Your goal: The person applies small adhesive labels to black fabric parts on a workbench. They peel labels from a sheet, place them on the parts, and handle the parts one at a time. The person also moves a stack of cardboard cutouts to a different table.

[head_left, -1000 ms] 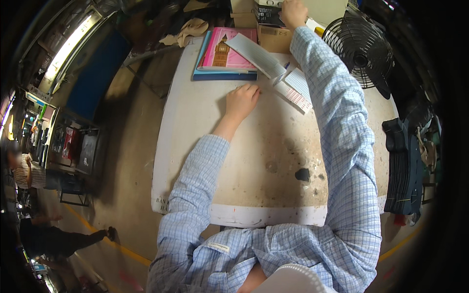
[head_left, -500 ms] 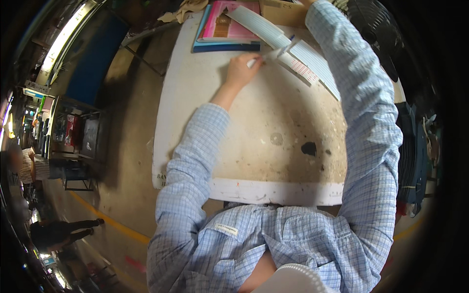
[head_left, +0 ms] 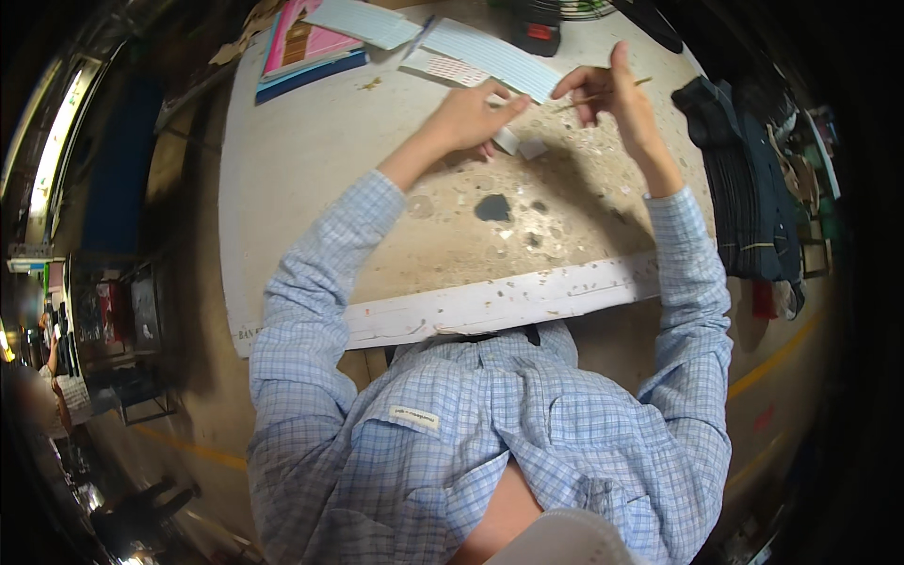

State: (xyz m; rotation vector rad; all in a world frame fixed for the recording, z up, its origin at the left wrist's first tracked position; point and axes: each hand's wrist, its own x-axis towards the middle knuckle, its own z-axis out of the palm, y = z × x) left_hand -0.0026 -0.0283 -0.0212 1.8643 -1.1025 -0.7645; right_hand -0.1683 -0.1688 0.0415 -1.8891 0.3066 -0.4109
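Observation:
My left hand (head_left: 476,118) is above the middle of the table, fingers closed on a small white slip (head_left: 507,139) that sticks out below its fingertips. A second small pale slip (head_left: 533,149) lies just to the right of it. To the right, my right hand (head_left: 617,104) is raised over the table, one digit pointing up. A thin brownish strip, possibly a rubber band (head_left: 643,82), runs across its fingers. Beyond my left hand lie pale-blue lined sheets (head_left: 490,55), a red-dotted white sheet (head_left: 443,68) and a pen (head_left: 421,36).
The worn, stained white table (head_left: 301,179) carries a pink-covered book (head_left: 306,40) on blue folders (head_left: 311,77) at the far left. A dark object with a red patch (head_left: 539,36) stands at the back. Right of the table is a stack of dark folded cloth (head_left: 744,179).
The view has shifted toward the right. My right hand has come back from the far edge with the thin strip. My left hand, still holding the white slip, is now near the lined sheets' right end.

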